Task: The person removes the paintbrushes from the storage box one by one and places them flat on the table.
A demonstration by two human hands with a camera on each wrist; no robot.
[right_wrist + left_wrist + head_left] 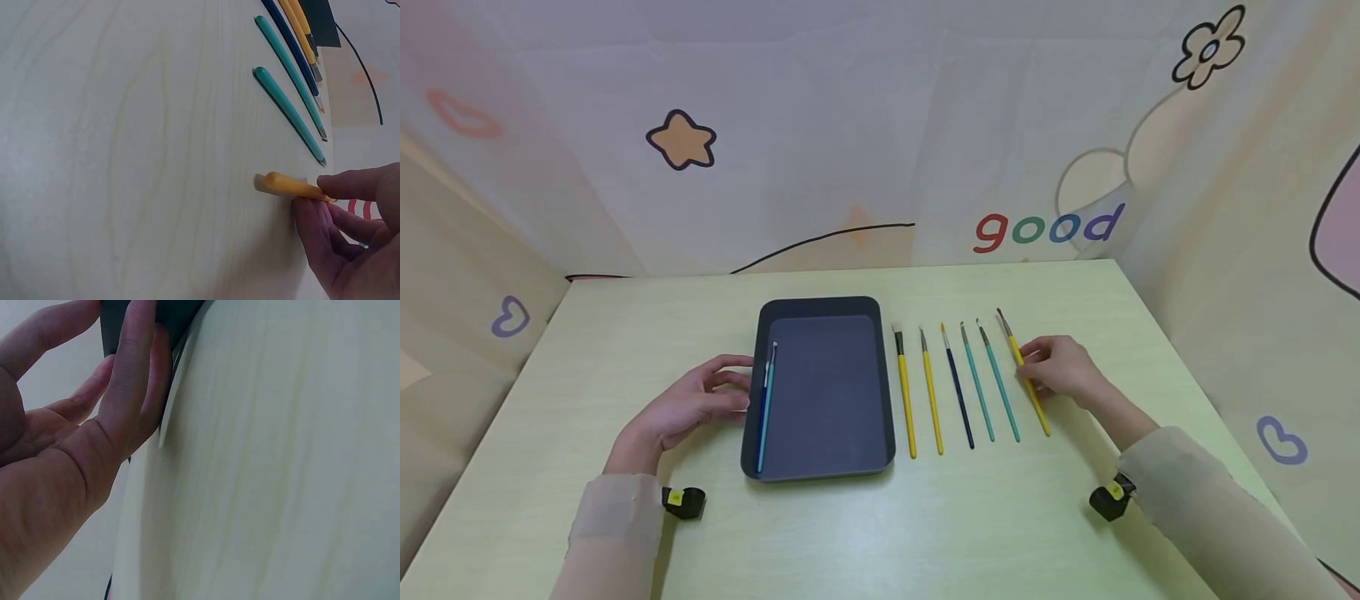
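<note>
My right hand (1060, 367) pinches a yellow-handled paintbrush (1036, 398) between thumb and fingers at the right end of a row of brushes. In the right wrist view its rounded handle end (281, 182) sticks out from the fingertips, close over the tabletop. My left hand (700, 398) rests its fingers, slightly bent, along the left side of a dark grey tray (827, 308). Inside the tray, by its left wall, lie a teal paintbrush (767, 417) and a dark blue one (763, 408), side by side. The left wrist view shows the left fingers (128, 369) against the tray's edge.
Between tray and right hand, several paintbrushes lie roughly parallel: a wide yellow one (906, 400), a thinner yellow one (933, 400), a dark blue one (958, 392) and teal ones (1000, 383). A printed cloth (820, 125) hangs behind the pale wooden table (970, 533).
</note>
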